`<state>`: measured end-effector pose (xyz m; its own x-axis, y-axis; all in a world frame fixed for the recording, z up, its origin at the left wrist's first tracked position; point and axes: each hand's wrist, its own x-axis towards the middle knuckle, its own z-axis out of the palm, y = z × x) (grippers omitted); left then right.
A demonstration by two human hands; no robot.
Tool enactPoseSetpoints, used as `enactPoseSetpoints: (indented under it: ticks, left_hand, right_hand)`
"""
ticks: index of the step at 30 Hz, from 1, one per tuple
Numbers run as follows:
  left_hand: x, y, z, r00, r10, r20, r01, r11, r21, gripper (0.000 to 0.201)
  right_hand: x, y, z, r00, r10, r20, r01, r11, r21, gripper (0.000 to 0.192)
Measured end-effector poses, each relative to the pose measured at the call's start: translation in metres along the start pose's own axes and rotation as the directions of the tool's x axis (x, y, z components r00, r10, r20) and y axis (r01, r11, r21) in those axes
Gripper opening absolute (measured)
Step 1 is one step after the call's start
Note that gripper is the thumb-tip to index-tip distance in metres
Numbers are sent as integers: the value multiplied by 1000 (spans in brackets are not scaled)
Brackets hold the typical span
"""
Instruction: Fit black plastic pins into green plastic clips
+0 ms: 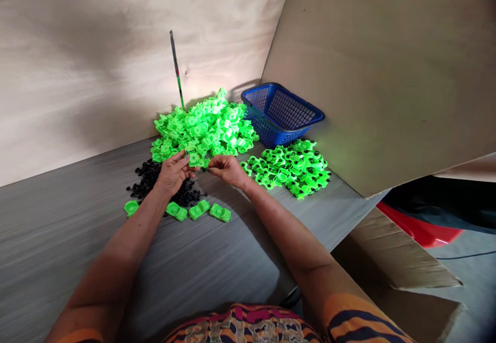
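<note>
My left hand (172,173) is closed on a green plastic toy car body (194,159), held just above the table in front of a heap. At the body's right end, my right hand (228,169) is pinched; a small dark part shows at its fingertips, probably a wheel axle, mostly hidden. Beneath and beside my left hand spreads a pile of small black wheel axles (149,178). Several loose green car bodies (199,209) lie in a row nearer to me, one of them partly behind my left forearm. A large heap of green car bodies (205,126) rises behind both hands.
To the right lies a pile of green cars with black wheels (298,170). A blue mesh basket (267,131) stands behind it. Wooden panels (372,74) wall the grey table (186,276) at back and right. A thin rod (176,69) sticks up behind the heap.
</note>
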<state>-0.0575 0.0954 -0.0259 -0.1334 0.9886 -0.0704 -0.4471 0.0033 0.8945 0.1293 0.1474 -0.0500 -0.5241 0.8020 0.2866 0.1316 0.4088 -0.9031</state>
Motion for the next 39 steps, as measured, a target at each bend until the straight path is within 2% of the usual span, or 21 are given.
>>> enactPoseSetpoints:
  ticks: [3,5,9,14,20,28,39]
  left_hand:
    - [-2,-5,2,1000,-21,19,21,999,26,47]
    - [-2,-8,3,999,-26,23,25,999,39,46]
    - [-3,-11,6,1000,-18,1,18,999,43,46]
    - [-6,-11,10,1000,-18,-21,19,998,54,44]
    - [-7,-11,9,1000,-13,-15,14,996,83,41]
    - [-6,-12,10,1000,30,10,-31,997,71,46]
    - [-7,-15,10,998,56,28,-58,996,73,48]
  right_hand:
    - [0,-8,-3,1000,0,-27,4,991,137,11]
    - [-1,-12,2,999,-28,-44,34,988,150,15]
    - [-5,-17,15,991,-99,-88,102,994,31,17]
    - [-8,-20,20,967,-173,-188,152,981,-122,8]
    - [-10,-22,19,956,-229,-181,187,957,-224,8]
    - [-11,-21,19,951,-263,-165,210,937,-279,9]
    - [-12,-16,23,940,-265,-213,188,927,-324,10]
